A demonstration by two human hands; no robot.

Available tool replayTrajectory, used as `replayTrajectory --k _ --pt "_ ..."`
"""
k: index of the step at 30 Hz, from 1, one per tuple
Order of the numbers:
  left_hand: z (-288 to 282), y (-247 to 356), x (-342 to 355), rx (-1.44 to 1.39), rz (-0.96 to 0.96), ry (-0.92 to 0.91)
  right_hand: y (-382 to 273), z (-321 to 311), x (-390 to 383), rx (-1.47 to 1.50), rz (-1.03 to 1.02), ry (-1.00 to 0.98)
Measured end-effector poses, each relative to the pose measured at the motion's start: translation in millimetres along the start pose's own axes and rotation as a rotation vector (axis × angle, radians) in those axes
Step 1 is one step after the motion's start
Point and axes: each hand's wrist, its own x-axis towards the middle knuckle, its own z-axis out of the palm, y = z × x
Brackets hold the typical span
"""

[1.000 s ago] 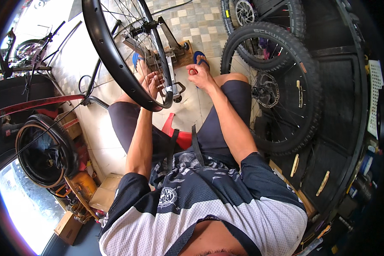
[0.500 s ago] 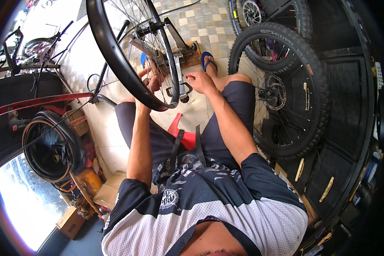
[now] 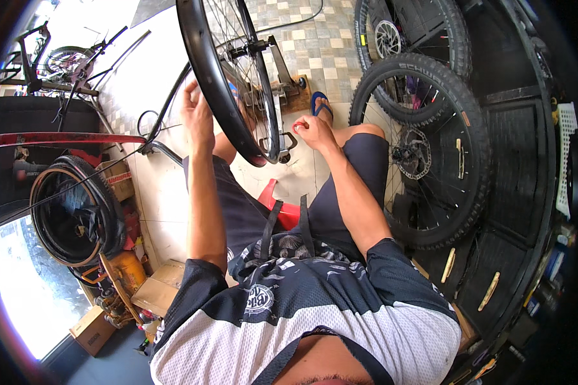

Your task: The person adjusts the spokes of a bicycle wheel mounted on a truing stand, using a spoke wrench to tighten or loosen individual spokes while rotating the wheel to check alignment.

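Note:
A bare black bicycle rim (image 3: pixel 210 77) with thin spokes stands upright in front of me, held at its hub in a metal truing stand (image 3: pixel 280 67) on a wooden base (image 3: pixel 300 97). My left hand (image 3: pixel 198 122) is raised at the rim's left side, fingers apart, with nothing seen in it; whether a fingertip touches the rim I cannot tell. To the right of the rim, my right hand (image 3: pixel 317 133) pinches a small red spoke wrench (image 3: pixel 297 127). The wrench is apart from the spokes.
Two wheels with knobbly tyres (image 3: pixel 467 186) and brake discs lean at the right against black panels (image 3: pixel 510 147). Several tyres (image 3: pixel 42 221) and cardboard boxes (image 3: pixel 162 287) sit at the left. A red bar (image 3: pixel 64 140) crosses there. Something red (image 3: pixel 288 215) shows between my legs.
My left hand has come out from behind the rim to its left side, and its fingers have spread. My right hand still pinches the spoke wrench. The whole view has shifted slightly.

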Motion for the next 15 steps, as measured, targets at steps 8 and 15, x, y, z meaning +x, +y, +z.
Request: replayTrajectory --k 8,15 --pt "-45 -150 -47 0.340 -0.408 -0.218 8 6 0 -0.084 0.035 0.043" --pt "-53 -200 -58 0.129 -0.512 -0.186 5 4 -5 0.003 0.011 0.013"
